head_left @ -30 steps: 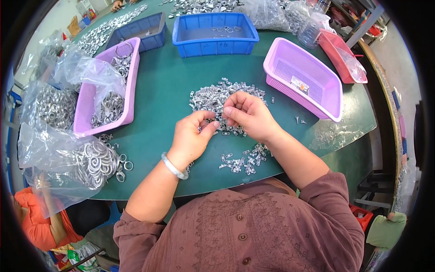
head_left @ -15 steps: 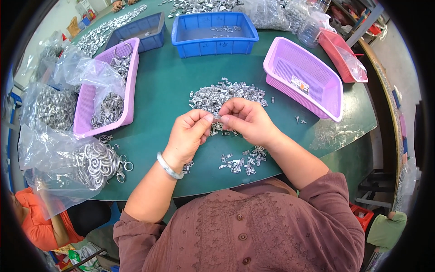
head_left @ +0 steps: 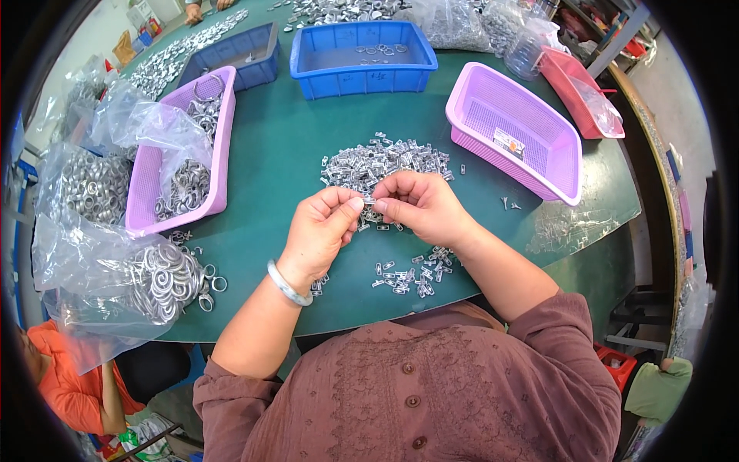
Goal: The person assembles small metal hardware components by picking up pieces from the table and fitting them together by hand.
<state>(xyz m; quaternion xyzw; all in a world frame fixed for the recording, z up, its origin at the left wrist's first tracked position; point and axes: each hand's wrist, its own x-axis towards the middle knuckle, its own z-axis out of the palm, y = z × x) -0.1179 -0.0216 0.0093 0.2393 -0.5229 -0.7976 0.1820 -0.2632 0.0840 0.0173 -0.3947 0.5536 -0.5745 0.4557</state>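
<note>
My left hand [head_left: 323,227] and my right hand [head_left: 419,206] meet just in front of a heap of small silver metal pieces [head_left: 385,163]. Thumb and forefinger of each hand pinch one small silver metal piece [head_left: 368,202] between them; the fingertips cover most of it. The heaped pieces look rectangular, with a slot in the middle. A smaller group of like pieces [head_left: 416,276] lies nearer the table's front edge, below my right hand. A few more [head_left: 318,285] show beside my left wrist, which wears a pale bangle.
On the green table [head_left: 265,154] stand a pink basket of metal rings [head_left: 223,138], a blue tray [head_left: 362,81], a grey-blue bin [head_left: 239,73] and a pink basket [head_left: 512,165] at right. Plastic bags of rings [head_left: 92,185] crowd the left. Another person's hand [head_left: 194,14] shows far off.
Both hands keep their pinch at nearly the same spot, with only a slight shift of the fingertips. At lower left, the arm of the person in orange has moved.
</note>
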